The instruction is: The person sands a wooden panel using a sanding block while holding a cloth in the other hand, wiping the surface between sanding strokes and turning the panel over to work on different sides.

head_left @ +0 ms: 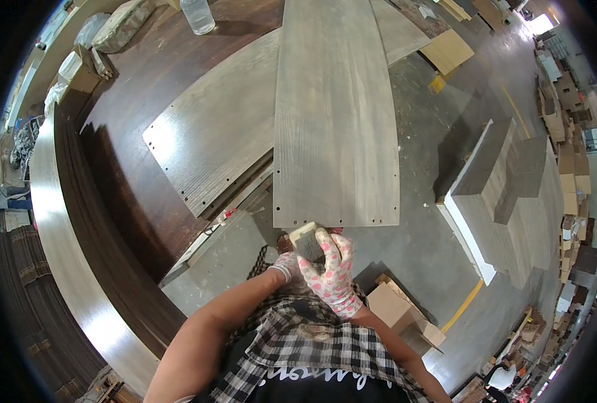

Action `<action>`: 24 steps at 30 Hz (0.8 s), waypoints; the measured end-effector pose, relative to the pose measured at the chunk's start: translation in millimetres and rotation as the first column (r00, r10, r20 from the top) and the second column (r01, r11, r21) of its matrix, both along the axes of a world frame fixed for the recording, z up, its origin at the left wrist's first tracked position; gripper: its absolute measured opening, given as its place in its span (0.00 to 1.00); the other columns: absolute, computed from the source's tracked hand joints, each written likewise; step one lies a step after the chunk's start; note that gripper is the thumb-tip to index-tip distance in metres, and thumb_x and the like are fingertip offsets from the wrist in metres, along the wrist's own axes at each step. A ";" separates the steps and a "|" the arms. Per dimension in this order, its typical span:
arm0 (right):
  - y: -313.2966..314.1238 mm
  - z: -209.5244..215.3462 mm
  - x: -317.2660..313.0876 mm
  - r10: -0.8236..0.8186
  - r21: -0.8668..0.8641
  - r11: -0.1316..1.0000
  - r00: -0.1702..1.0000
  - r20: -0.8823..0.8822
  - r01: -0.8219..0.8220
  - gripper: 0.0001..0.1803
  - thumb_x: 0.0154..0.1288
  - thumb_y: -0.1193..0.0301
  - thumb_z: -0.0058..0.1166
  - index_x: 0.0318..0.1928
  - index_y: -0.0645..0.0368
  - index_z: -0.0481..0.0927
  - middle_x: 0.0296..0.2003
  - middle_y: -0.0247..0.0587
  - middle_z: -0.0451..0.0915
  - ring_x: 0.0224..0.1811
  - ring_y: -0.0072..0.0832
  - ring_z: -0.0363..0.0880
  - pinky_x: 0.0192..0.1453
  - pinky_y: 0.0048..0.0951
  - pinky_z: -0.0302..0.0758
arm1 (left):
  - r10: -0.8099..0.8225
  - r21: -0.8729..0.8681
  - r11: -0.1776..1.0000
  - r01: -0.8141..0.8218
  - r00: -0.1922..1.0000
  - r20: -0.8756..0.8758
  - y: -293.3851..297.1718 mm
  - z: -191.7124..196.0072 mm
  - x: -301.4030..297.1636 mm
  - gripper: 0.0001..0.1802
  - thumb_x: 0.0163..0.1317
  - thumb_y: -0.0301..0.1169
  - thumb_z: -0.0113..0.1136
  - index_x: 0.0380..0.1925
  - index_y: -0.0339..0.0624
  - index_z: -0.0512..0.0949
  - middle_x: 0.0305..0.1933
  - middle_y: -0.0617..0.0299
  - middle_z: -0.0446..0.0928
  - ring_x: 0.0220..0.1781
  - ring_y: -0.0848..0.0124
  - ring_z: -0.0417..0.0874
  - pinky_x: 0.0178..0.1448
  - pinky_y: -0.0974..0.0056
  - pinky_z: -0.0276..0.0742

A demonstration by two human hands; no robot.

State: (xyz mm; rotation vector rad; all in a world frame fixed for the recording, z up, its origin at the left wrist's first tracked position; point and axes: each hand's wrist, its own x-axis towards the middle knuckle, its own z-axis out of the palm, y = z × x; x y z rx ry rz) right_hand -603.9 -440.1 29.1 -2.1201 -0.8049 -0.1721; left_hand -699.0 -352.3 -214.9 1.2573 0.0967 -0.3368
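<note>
My right hand (331, 272), in a white glove with pink spots, grips a small sponge block (305, 242) with a dark grey face and cream edges. The block is held at the near edge of a long grey wood-grain panel (335, 127), which has small dark holes along its near end. Whether the block touches the panel I cannot tell. My left hand (288, 264), also gloved, is low beside the right one, close to my checked shirt. Its fingers are mostly hidden.
Beneath the long panel, another grey panel (224, 114) lies angled on a dark brown table (120, 101). A clear bottle (198, 15) stands at the back. Stacked boards (90, 248) curve along the left. Grey panels (507, 195) stand at right; a cardboard box (399, 309) sits on the floor.
</note>
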 end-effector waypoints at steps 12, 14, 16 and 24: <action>-21.5 10.0 8.1 0.086 -0.198 0.976 0.996 -0.028 -0.090 0.34 0.49 0.64 0.66 0.57 0.59 0.69 0.45 0.46 0.68 0.47 0.42 0.70 0.50 0.42 0.70 | 0.072 -0.227 0.973 -0.037 0.987 0.146 -17.4 -27.0 13.4 0.37 0.57 0.63 0.44 0.59 0.52 0.68 0.60 0.65 0.71 0.63 0.68 0.65 0.68 0.48 0.53; -29.9 10.7 7.6 0.190 -0.178 0.964 0.981 -0.048 -0.196 0.33 0.48 0.64 0.66 0.55 0.59 0.71 0.44 0.46 0.69 0.47 0.41 0.70 0.51 0.42 0.70 | 0.176 -0.386 0.920 -0.066 0.950 0.258 -28.3 -31.1 24.4 0.38 0.57 0.64 0.44 0.60 0.52 0.67 0.60 0.65 0.70 0.63 0.68 0.64 0.69 0.47 0.52; -44.5 12.6 19.1 0.164 -0.145 0.976 0.987 0.003 -0.161 0.33 0.47 0.65 0.66 0.55 0.59 0.71 0.44 0.45 0.69 0.46 0.41 0.70 0.50 0.41 0.70 | -0.099 -0.633 0.772 -0.050 0.975 -0.197 -34.7 -29.6 42.5 0.36 0.54 0.62 0.49 0.55 0.51 0.73 0.60 0.63 0.72 0.64 0.67 0.66 0.67 0.51 0.58; -87.2 15.7 76.1 0.469 -0.064 0.876 0.875 -0.120 -0.478 0.29 0.48 0.64 0.65 0.53 0.58 0.74 0.43 0.44 0.71 0.46 0.39 0.72 0.52 0.38 0.72 | -0.095 0.683 0.671 0.288 0.947 -0.306 -22.7 73.3 69.9 0.24 0.55 0.47 0.60 0.47 0.44 0.77 0.47 0.52 0.79 0.46 0.59 0.79 0.54 0.60 0.73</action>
